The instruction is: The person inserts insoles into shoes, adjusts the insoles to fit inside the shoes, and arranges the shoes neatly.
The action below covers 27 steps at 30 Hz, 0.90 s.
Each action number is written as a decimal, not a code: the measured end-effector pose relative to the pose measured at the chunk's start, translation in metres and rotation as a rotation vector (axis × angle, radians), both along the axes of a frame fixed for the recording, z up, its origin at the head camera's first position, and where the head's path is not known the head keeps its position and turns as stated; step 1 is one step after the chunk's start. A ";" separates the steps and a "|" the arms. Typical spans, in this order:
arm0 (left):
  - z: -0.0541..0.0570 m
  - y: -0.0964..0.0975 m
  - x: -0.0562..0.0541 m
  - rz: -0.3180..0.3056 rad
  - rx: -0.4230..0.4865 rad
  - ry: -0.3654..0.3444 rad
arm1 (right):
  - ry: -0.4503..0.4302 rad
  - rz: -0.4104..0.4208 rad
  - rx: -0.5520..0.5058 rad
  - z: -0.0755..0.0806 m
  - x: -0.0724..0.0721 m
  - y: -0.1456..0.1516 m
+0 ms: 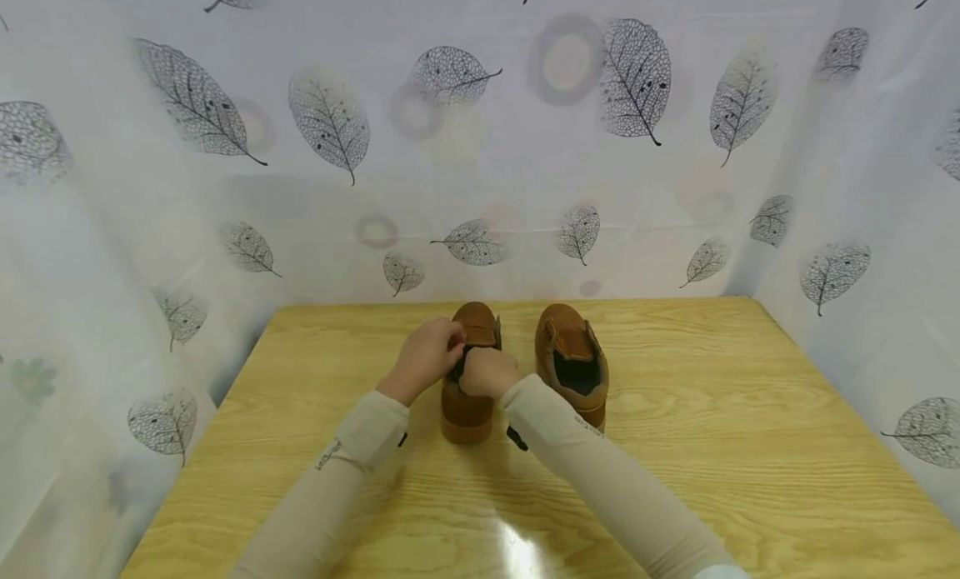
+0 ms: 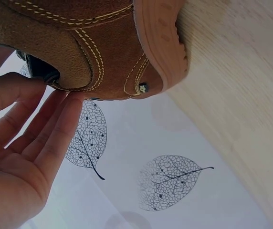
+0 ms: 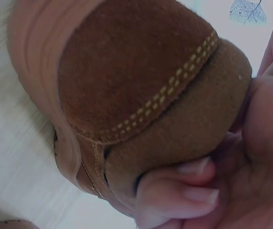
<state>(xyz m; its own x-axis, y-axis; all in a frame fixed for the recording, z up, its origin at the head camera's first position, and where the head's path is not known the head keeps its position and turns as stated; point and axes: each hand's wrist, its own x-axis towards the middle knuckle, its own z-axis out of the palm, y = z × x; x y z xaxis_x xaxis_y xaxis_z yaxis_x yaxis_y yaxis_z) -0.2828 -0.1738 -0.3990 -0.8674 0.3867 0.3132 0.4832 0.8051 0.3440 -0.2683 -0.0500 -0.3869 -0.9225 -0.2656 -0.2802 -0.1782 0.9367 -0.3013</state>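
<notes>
A brown leather shoe (image 1: pixel 468 416) with yellow double stitching stands on the table, toe pointing away. In the left wrist view its side (image 2: pixel 112 57), dark lining and pale brown sole show. My left hand (image 1: pixel 426 358) pinches the collar edge on its left side, fingertips at the rim. With curled fingers my right hand (image 1: pixel 489 372) grips the collar on the other side; the heel (image 3: pixel 127 71) fills the right wrist view. Part of the opening is hidden behind the hands. Just right stands the matching shoe (image 1: pixel 573 346), its tongue and dark inside visible, untouched.
The light wooden table (image 1: pixel 712 446) reaches back to a white leaf-print curtain (image 1: pixel 510 162), which also hangs along both sides. A small black item (image 1: pixel 517 438) shows beside the right sleeve, partly hidden.
</notes>
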 end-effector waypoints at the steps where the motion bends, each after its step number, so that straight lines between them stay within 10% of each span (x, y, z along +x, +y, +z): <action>1: 0.000 0.000 0.000 0.000 0.002 0.001 | -0.010 0.009 0.015 0.001 -0.001 0.000; 12: -0.001 -0.003 -0.001 0.020 0.007 -0.007 | -0.082 0.077 0.135 0.004 -0.009 -0.007; 27: -0.008 -0.006 0.005 0.074 0.047 -0.037 | 0.231 0.172 -0.432 -0.018 0.030 0.031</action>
